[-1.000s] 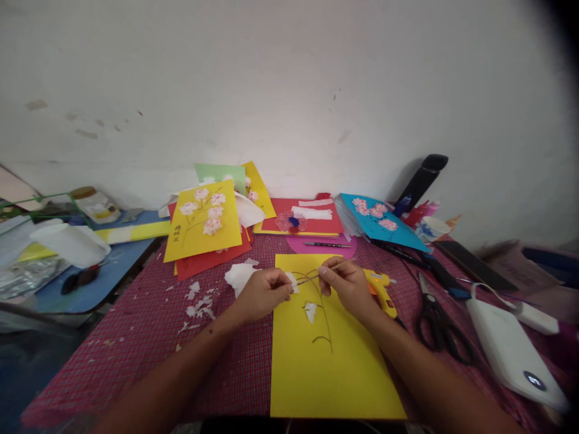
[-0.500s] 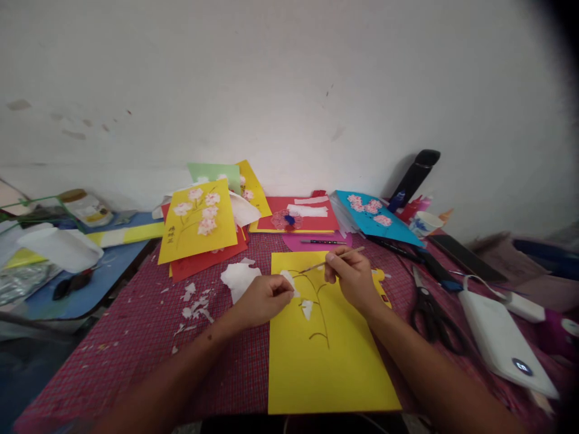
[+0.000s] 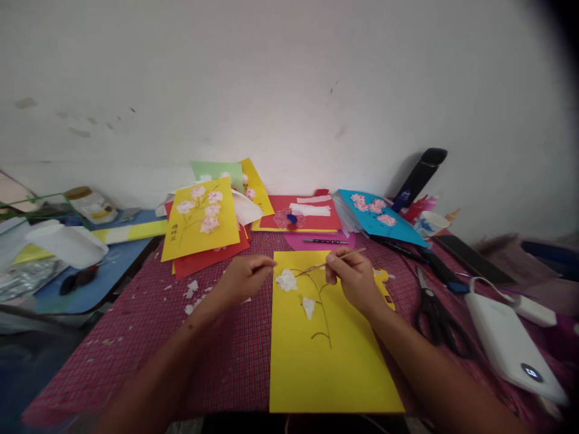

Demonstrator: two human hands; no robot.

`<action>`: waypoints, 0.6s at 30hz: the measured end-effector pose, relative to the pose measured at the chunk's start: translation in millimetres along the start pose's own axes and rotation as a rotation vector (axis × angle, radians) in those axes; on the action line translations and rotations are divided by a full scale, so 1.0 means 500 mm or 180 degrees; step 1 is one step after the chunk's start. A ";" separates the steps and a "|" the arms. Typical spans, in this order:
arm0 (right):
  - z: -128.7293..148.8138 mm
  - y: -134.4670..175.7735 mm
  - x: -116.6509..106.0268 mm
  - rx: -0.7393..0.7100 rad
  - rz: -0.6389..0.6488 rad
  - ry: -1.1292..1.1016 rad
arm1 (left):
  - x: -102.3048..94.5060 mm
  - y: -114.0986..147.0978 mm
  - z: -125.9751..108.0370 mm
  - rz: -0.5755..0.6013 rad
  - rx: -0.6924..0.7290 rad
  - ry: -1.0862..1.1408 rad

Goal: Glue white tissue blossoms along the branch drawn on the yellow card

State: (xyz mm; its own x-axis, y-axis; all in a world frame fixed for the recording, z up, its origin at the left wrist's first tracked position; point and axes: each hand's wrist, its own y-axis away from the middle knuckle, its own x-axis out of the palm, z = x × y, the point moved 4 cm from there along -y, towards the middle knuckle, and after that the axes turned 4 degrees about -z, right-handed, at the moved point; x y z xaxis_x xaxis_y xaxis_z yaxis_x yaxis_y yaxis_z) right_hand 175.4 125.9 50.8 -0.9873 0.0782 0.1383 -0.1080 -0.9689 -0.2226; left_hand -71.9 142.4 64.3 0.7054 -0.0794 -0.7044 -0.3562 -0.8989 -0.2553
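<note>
A yellow sheet (image 3: 335,374) lies on the checked tablecloth, with a brown branch drawn on it. Two white crumpled paper pieces sit on the drawing: a fuller white paper flower (image 3: 286,280) at the branch's upper left end and a smaller white paper scrap (image 3: 308,308) below. My right hand (image 3: 353,277) pinches a thin light-brown stick (image 3: 316,266), its tip over the upper branch near the flower. Left of the sheet, my left hand (image 3: 251,276) hovers with fingers pressed together; whatever they hold is hidden. It covers most of the white tissue behind it.
Torn paper scraps (image 3: 192,289) lie at left. Finished flower cards (image 3: 201,220) stand behind them, and a blue card (image 3: 377,217) leans at back right. Black scissors (image 3: 436,319), a white power bank (image 3: 511,343) and a paper cup (image 3: 429,224) are on the right.
My left hand has drawn back left from the white flower, uncovering it, and now blocks the tissue. My right hand keeps the stick in nearly the same place.
</note>
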 end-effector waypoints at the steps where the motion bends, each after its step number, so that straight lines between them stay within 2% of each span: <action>1: -0.001 0.000 0.001 0.0027 0.0038 0.0005 | -0.017 -0.005 0.011 -0.0159 -0.0020 -0.0158; 2: -0.003 0.001 0.003 0.0060 0.0086 0.0026 | -0.032 -0.009 0.020 -0.0291 -0.0007 -0.0326; 4: -0.007 0.002 0.009 0.0142 0.0237 0.0111 | -0.047 -0.014 0.033 -0.0320 0.0080 -0.0695; 7: -0.012 0.004 0.019 0.0247 0.0467 0.0224 | -0.047 -0.015 0.045 -0.0033 0.0220 -0.1094; 11: -0.011 0.005 0.024 0.0231 0.0494 0.0298 | -0.036 -0.009 0.055 0.0407 0.0349 -0.1245; 18: -0.017 0.004 0.020 0.0202 0.0505 0.0374 | -0.015 0.000 0.072 0.0725 0.0454 -0.1472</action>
State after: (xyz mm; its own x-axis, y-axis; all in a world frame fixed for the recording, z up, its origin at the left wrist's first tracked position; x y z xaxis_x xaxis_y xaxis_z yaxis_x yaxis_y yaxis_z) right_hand 164.2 127.0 43.4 -0.9985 -0.0533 -0.0080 0.0539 -0.9838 -0.1709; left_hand -99.5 158.4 45.8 0.2682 -0.0387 -0.9626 -0.5713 -0.8109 -0.1266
